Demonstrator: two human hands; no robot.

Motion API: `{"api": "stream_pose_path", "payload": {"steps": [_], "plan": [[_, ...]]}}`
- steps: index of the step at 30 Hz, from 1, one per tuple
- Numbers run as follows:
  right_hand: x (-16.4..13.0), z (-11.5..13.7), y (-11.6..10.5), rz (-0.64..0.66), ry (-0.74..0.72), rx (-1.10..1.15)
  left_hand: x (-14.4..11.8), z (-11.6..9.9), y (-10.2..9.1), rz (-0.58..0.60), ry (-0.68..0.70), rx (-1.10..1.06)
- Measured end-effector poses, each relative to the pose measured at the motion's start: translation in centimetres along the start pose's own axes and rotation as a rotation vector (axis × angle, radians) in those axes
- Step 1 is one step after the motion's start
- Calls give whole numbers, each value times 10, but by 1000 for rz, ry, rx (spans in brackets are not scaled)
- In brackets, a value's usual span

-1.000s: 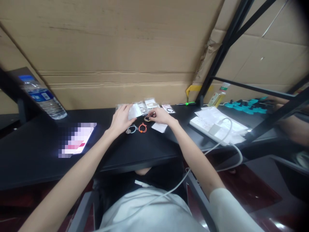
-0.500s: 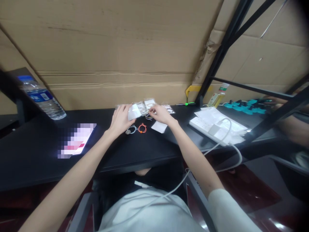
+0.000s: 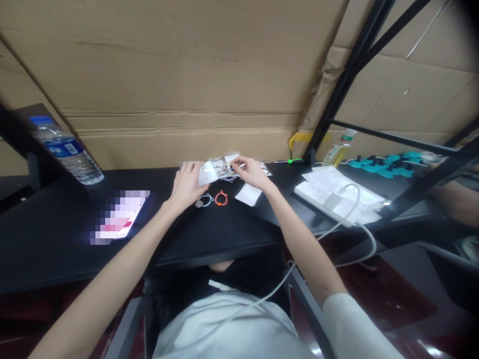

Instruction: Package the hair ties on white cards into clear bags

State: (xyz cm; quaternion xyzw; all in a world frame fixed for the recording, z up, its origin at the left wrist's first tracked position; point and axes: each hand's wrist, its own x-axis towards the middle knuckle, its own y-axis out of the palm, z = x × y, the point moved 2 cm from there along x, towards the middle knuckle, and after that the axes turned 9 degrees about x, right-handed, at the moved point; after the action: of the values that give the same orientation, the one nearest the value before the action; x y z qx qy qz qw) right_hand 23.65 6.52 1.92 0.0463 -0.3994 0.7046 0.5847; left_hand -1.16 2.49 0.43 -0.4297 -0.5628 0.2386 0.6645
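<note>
Packet [image 3: 208,173], white, clamped in left hand [image 3: 186,184] near back edge of desk [image 3: 220,232] — probably for steadying — right hand [image 3: 252,173] apart, hold unclear.

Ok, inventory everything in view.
Desk: 1, black, centre
Cardboard: several, brown, behind
Bars: several, black, right
Water bottle: 1, clear, left
Phone: 1, pinkish, left
Packets: several, clear, rear
Nearest loops: 2, bluish and orange, centre
Slips: several, white, centre
Power strip: 1, white, right
Papers: several, white, right
Small bottle: 1, yellowish, right
Teal pieces: several, teal, right
Cabling: count unclear, white, right
Left grip: 1, bare, on white packet
Right grip: 1, bare, at packets
</note>
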Motion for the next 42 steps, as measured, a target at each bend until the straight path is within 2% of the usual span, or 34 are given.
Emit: {"api": "stream_pose_path", "payload": {"steps": [8,13,16,21,25,28,31,34,42], "plan": [[-1,-8,6,136,23,-35,0,2,0,-19,-44,59],[0,-13,4,60,138,37,0,3,0,-21,-54,58],[0,-17,4,64,200,87,0,2,1,-22,-61,51],[1,-11,4,44,105,88,0,1,-1,-21,-64,42],[2,5,1,-76,-15,131,0,2,-1,-11,-65,42],[0,12,1,-130,-1,167,1,3,0,0,-54,16],[-1,12,4,-85,25,148,1,1,1,12,-15,-15],[-1,10,9,-71,-3,66,1,-2,1,27,26,-27],[-1,10,9,-157,-54,-41,2,-4,0,47,67,-125]]}}
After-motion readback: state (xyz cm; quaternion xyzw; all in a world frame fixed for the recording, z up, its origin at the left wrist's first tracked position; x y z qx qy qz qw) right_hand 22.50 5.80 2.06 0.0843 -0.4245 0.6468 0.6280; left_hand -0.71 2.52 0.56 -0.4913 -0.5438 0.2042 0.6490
